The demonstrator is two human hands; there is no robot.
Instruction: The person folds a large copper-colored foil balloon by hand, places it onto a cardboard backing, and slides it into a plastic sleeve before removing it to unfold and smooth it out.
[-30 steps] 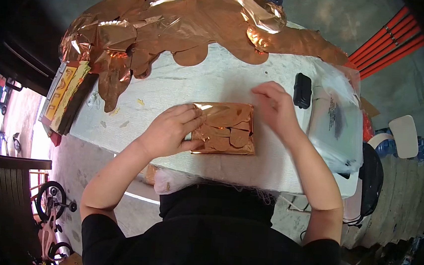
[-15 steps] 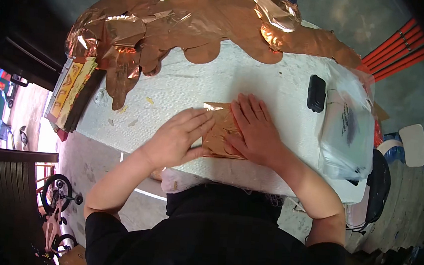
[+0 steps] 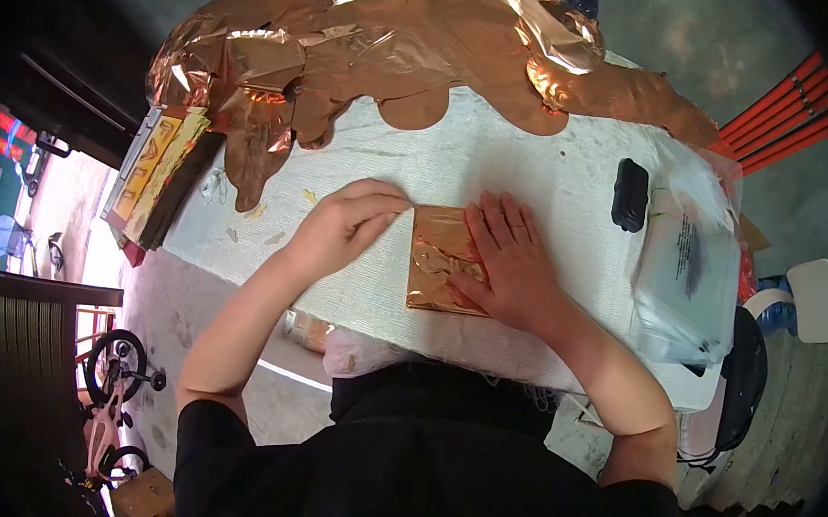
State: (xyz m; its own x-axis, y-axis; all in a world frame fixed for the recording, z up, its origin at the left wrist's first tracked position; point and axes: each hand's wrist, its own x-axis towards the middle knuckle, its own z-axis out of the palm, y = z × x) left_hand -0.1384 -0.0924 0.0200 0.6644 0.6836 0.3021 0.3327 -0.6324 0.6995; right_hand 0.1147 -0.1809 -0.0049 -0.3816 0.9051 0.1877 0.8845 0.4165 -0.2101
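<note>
A flat rectangular packet wrapped in copper-coloured foil (image 3: 431, 284) lies on the white covered table (image 3: 352, 307). My right hand (image 3: 511, 261) rests flat over its right part, fingers spread and palm down. At the packet's upper left corner, my left hand (image 3: 349, 224) has its fingertips and thumb drawn together in a pinch; whatever is between them is too small to make out. Creased foil shows between the two hands.
Large copper foil sheets (image 3: 401, 53) cover the table's far side. Printed boxes or packs (image 3: 158, 175) stand at the left edge. A black case (image 3: 630, 195) and clear plastic bags (image 3: 681, 270) are on the right. Small scraps lie at left.
My right hand came down from the right onto the packet and stays there. My left hand has moved off the packet's left side to its upper left corner, its fingers now closed together.
</note>
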